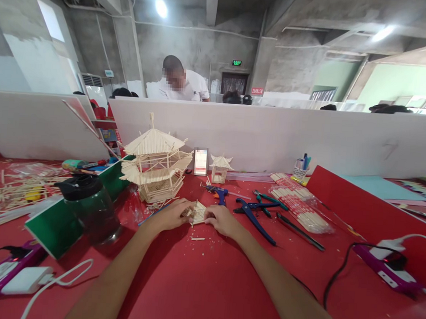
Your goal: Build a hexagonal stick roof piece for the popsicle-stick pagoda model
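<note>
A small flat lattice of pale wooden sticks (198, 213) lies between my hands on the red table (205, 284). My left hand (175, 215) grips its left edge with bent fingers. At its right edge my right hand (221, 219) has thumb and fingertips pinched together on the sticks. One short loose stick (198, 238) and pale crumbs lie just in front. Behind my left hand stands a large two-tiered stick pavilion (154, 168), and a smaller one (220, 169) is behind my right hand. A blue glue gun (220, 192) rests beyond my right hand.
Blue-handled cutters (254, 220), green-handled pliers (268, 201), a black tool (300, 232) and bagged sticks (300, 205) lie right. A dark bottle (90, 210) and green board (55, 229) stand left. Power strips (388, 271) flank both sides. A phone (200, 161) and white partition stand behind; a person leans beyond.
</note>
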The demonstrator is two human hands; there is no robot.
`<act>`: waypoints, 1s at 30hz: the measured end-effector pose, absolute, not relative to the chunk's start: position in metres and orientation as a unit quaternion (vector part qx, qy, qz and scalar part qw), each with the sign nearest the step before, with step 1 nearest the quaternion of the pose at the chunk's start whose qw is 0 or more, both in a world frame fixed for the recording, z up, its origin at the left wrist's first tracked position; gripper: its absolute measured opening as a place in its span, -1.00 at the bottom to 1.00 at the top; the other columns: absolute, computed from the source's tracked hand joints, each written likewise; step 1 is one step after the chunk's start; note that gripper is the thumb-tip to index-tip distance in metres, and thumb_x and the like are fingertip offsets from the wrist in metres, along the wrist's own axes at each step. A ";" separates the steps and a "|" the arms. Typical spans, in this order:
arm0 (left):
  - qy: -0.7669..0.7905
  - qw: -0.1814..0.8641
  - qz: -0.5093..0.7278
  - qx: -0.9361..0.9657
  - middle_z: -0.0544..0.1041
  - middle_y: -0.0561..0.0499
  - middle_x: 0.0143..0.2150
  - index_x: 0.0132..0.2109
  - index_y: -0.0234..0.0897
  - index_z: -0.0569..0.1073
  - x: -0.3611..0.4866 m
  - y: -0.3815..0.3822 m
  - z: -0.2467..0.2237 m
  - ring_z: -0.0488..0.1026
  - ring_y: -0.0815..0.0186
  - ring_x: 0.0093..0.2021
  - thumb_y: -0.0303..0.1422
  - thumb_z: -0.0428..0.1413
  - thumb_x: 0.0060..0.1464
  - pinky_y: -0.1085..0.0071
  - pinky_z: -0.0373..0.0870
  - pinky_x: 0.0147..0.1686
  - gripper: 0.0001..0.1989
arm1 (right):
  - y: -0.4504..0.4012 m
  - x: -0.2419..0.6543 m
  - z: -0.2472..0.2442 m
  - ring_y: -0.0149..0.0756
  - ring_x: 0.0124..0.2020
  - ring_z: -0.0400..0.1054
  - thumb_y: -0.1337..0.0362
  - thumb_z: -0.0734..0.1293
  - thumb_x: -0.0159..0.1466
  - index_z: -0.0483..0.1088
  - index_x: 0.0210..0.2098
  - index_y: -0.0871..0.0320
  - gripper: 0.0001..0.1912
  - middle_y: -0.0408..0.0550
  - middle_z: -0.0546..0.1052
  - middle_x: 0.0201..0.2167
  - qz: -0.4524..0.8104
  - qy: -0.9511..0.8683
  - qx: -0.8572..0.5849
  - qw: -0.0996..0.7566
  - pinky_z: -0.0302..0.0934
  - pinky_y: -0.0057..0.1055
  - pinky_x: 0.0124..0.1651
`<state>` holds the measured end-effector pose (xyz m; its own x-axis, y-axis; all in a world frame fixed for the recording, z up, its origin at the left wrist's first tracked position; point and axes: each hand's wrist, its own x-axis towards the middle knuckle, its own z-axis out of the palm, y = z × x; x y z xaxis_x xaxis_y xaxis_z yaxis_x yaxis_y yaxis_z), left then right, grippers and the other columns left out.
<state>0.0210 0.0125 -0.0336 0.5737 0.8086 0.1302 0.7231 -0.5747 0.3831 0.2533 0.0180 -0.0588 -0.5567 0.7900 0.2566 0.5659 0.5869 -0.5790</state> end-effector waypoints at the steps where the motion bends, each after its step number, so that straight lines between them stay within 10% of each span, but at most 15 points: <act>1: 0.439 0.145 0.146 0.875 0.46 -0.08 -0.04 -0.06 -0.22 0.43 0.021 0.013 -0.034 0.40 0.18 -0.02 -0.28 0.12 0.13 0.30 0.30 0.02 -0.76 | 0.018 0.253 -0.059 -0.32 -0.29 0.40 0.52 0.40 0.17 0.51 -0.39 0.17 -0.87 -0.10 0.57 -0.38 0.225 -0.853 -0.395 0.254 0.14 -0.48 -0.18; 30: 0.447 0.135 0.146 0.872 0.46 -0.07 -0.06 -0.08 -0.23 0.42 0.021 0.016 -0.036 0.41 0.19 -0.03 -0.26 0.17 0.10 0.31 0.30 0.01 -0.75 | 0.020 0.256 -0.062 -0.34 -0.34 0.38 0.50 0.42 0.15 0.50 -0.41 0.18 -0.89 -0.12 0.55 -0.41 0.242 -0.852 -0.377 0.270 0.14 -0.48 -0.22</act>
<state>0.0212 0.0162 -0.0363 0.5587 0.8185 0.1337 0.7398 -0.5647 0.3658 0.2558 0.0204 -0.0618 -0.5696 0.7736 0.2775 0.5121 0.5982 -0.6164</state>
